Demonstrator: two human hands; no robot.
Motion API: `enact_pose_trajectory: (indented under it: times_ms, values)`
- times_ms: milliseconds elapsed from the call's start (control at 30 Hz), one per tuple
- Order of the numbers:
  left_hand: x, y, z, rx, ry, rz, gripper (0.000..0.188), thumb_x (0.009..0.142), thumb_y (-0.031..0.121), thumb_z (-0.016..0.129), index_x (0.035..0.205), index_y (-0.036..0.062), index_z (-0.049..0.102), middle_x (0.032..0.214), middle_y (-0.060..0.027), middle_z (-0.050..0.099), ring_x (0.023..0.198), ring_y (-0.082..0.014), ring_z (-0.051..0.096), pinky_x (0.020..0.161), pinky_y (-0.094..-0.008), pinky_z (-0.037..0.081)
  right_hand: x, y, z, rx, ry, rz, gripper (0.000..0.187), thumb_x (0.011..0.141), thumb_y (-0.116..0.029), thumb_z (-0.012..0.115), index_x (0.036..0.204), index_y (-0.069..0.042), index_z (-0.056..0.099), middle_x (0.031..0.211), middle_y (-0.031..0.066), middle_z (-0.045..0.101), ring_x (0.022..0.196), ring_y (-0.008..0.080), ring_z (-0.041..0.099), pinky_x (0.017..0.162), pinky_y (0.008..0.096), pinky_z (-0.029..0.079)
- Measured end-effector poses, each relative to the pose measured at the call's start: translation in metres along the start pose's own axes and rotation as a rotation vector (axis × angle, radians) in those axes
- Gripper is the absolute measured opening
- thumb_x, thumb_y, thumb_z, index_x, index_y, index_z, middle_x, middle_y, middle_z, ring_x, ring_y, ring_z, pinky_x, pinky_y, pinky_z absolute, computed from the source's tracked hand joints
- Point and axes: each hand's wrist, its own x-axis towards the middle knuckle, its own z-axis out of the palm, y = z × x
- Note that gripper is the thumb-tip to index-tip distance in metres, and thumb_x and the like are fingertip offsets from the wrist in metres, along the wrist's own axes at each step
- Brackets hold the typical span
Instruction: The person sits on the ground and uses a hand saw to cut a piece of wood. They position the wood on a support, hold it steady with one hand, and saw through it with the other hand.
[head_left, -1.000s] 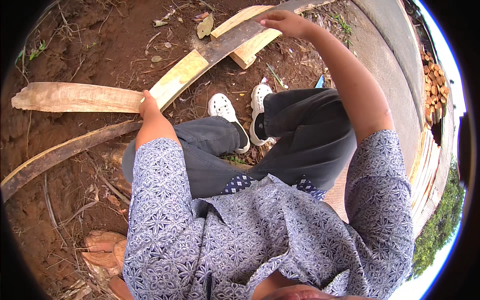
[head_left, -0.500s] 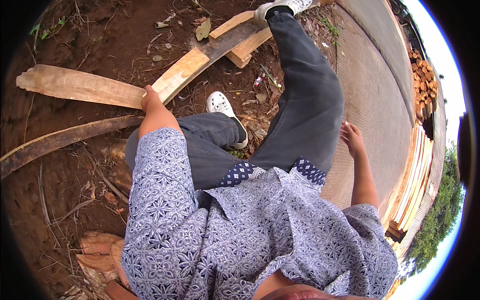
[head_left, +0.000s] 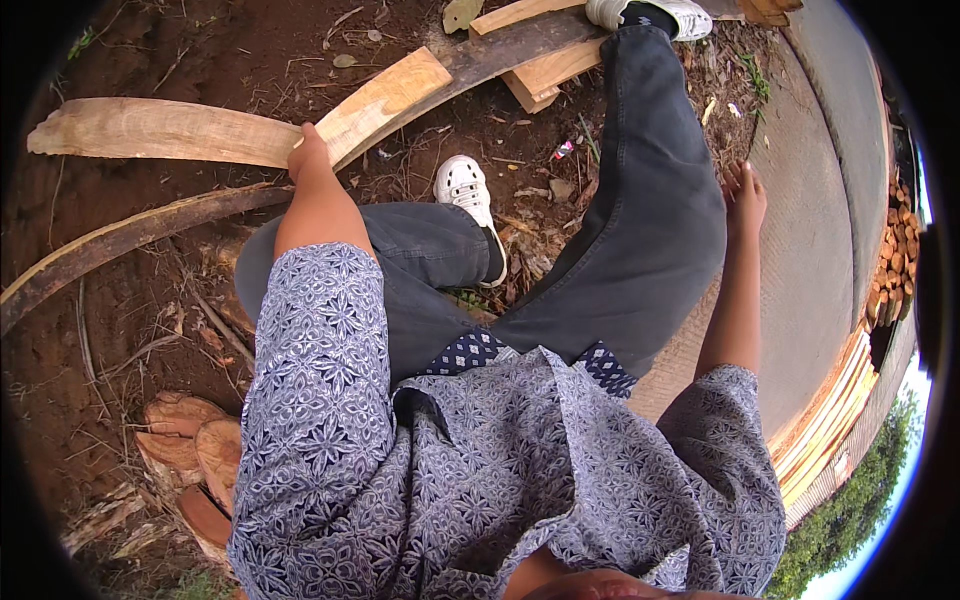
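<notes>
My left hand (head_left: 310,154) is closed at the spot where two pale sawn boards meet. The broad board (head_left: 170,130) runs off to the left from it, its far end rough and rounded. A shorter board (head_left: 395,92) slants away to the upper right, lying along a long dark-edged plank (head_left: 480,68). My fingers hide exactly how the two ends touch. Beside my right knee, my right hand (head_left: 745,198) hangs with loosely bent fingers and nothing visible in it.
A white clog (head_left: 650,16) on one foot rests on the long plank; another (head_left: 465,190) is on the soil. Sawn blocks (head_left: 550,72) lie under the plank. Cut wood chunks (head_left: 185,430) sit at lower left. Stacked timber (head_left: 835,405) and logs (head_left: 893,250) line the paved strip (head_left: 800,210).
The whole view has shifted a little. My right hand has moved up alongside my leg. My left hand keeps its hold at the boards.
</notes>
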Motion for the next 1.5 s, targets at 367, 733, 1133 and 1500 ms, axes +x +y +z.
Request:
enact_pose_trajectory:
  times_ms: [367,733,1133,1500]
  values:
    - [0.060,-0.015,0.007,-0.058,0.004,0.066,0.088,0.088,0.063,0.064,0.132,-0.0130,0.061,0.139,-0.0227,0.063,0.125,-0.0298,0.061,0.104,-0.0384,0.046,-0.030,-0.107,0.321,-0.367,-1.097,-0.521,0.028,0.099,-0.025,0.072,0.109,0.000,0.072,0.095,0.0054,0.073,0.087,0.0140,0.066,0.081,0.0336,0.054]
    - [-0.001,0.003,0.001,0.024,-0.025,0.059,0.086,0.090,0.064,0.061,0.135,-0.0102,0.060,0.142,-0.0259,0.059,0.132,-0.0374,0.057,0.109,-0.0450,0.044,-0.109,0.020,0.460,-1.102,-1.055,-0.977,0.113,0.062,-0.056,0.091,0.159,-0.031,0.039,0.169,0.0099,0.029,0.158,0.0363,0.019,0.123,0.0672,0.014]
    - [-0.055,0.020,0.000,0.444,0.464,0.587,0.099,0.086,0.079,0.057,0.146,0.0026,0.037,0.140,-0.0207,0.044,0.131,-0.0374,0.044,0.107,-0.0519,0.039,-0.108,0.032,0.468,-1.034,-1.185,-1.105,0.107,0.061,-0.037,0.093,0.154,-0.022,0.043,0.157,0.0061,0.047,0.147,0.0426,0.037,0.119,0.0528,0.037]
    - [-0.103,0.034,-0.007,1.040,-0.068,1.054,0.134,0.055,0.058,0.096,0.163,0.0235,0.024,0.150,-0.0164,0.047,0.144,-0.0380,0.040,0.121,-0.0656,0.022,-0.101,0.019,0.471,-1.018,-1.294,-0.969,0.106,0.059,-0.029,0.096,0.152,-0.022,0.046,0.154,0.0090,0.051,0.141,0.0326,0.048,0.118,0.0448,0.039]
